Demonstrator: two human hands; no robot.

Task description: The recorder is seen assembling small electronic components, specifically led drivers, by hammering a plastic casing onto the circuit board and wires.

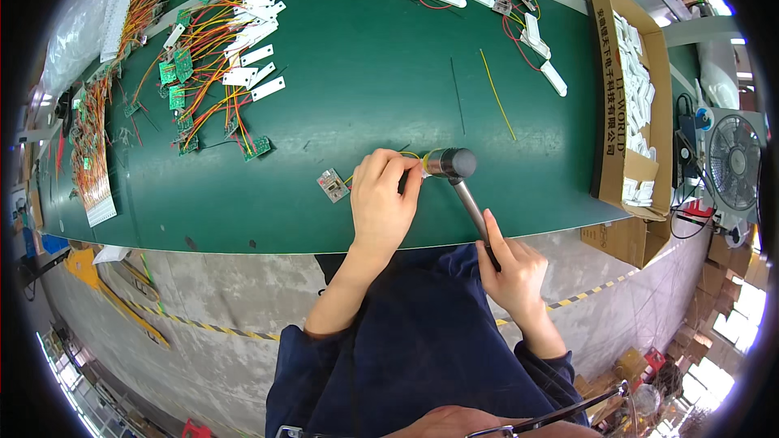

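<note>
My right hand (517, 270) grips the dark handle of a mallet (472, 209). The mallet's thick cylindrical head lies low over the green table, right beside the fingertips of my left hand (383, 199). My left fingers are closed in a pinch on a small white piece (425, 167), mostly hidden by the fingers and the mallet head. A yellow wire runs by these fingers. Just left of that hand, a small circuit board (333, 185) rests on the table, with a wire leading from it under the hand.
Wired green boards with white plastic pieces (258, 53) are heaped at left, beside a longer row of wired boards (93, 154). Two loose wires (497, 93) lie right of centre. More wired white pieces (535, 36) sit farther back. A cardboard box (608, 105) of white parts stands at right, near a fan (734, 161).
</note>
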